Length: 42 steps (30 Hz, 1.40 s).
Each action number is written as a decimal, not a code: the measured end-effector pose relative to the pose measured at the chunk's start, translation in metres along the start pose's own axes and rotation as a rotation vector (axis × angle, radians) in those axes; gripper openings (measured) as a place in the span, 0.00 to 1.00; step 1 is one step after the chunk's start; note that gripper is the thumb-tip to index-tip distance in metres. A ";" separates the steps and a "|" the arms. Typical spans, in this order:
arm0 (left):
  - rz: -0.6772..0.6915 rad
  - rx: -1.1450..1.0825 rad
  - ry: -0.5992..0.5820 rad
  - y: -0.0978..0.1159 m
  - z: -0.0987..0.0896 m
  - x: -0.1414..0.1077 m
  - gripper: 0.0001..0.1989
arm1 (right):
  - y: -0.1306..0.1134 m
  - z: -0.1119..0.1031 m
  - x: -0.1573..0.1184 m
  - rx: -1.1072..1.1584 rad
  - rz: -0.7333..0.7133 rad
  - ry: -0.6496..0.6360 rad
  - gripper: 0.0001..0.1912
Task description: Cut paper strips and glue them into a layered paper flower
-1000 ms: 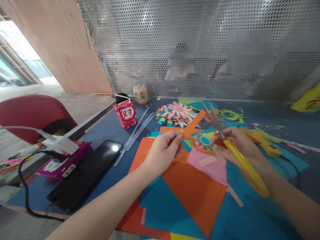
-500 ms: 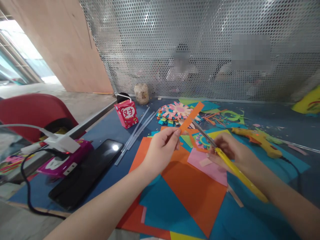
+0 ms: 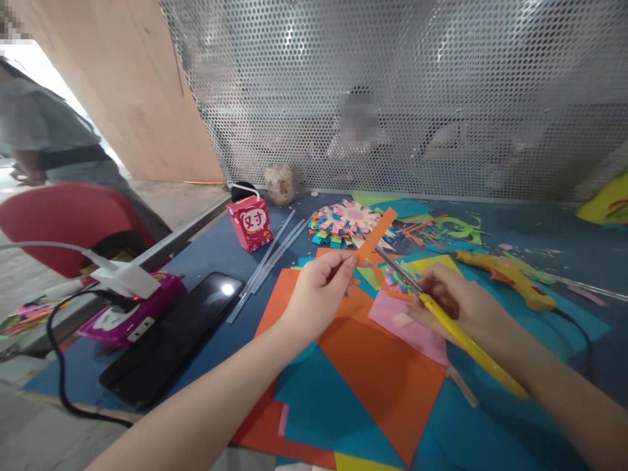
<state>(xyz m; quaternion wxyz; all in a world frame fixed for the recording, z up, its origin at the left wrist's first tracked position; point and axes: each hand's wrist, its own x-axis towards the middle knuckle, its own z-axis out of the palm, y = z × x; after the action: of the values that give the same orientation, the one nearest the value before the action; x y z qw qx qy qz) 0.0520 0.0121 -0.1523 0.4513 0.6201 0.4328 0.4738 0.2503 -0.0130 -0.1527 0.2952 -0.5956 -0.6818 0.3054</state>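
Between thumb and fingers, my left hand point(image 3: 321, 288) pinches an orange paper strip point(image 3: 379, 230) that points up and away to the right. My right hand point(image 3: 449, 297) grips scissors point(image 3: 444, 320) with yellow handles, their metal blades reaching to the strip just beyond my left fingertips. Whether the blades are parted I cannot tell. Below the hands lie orange sheets point(image 3: 387, 356), blue sheets point(image 3: 333, 405) and a pink piece of paper point(image 3: 400, 322). Behind the strip sit layered, fringed paper flowers point(image 3: 343, 219) in pink, cream, blue and orange.
A yellow glue gun point(image 3: 515, 281) lies at right near paper scraps point(image 3: 432, 229). At left are clear glue sticks point(image 3: 267, 265), a red drink carton point(image 3: 250, 222), a phone point(image 3: 171, 340) and a purple power strip point(image 3: 132, 314). A perforated metal panel point(image 3: 392, 59) stands behind; a person point(image 3: 53, 131) is beyond the red chair point(image 3: 73, 222).
The orange strip's tip has dropped slightly, and the scissor blades have shifted a little left along it. A person has come into view at the far left.
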 end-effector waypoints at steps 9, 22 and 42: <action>-0.007 -0.006 -0.016 -0.001 -0.002 0.000 0.13 | -0.001 0.002 0.002 0.006 0.001 0.005 0.15; -0.033 -0.054 -0.014 0.000 -0.001 0.001 0.12 | 0.000 0.002 0.000 0.041 -0.021 0.035 0.18; -0.130 -0.309 -0.002 0.006 -0.004 0.002 0.10 | 0.002 0.004 0.002 0.081 -0.032 0.051 0.17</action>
<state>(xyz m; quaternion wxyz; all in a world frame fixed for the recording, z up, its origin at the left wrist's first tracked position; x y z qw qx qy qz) 0.0493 0.0133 -0.1455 0.5714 0.5143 0.3935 0.5041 0.2486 -0.0115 -0.1565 0.3410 -0.5798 -0.6706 0.3128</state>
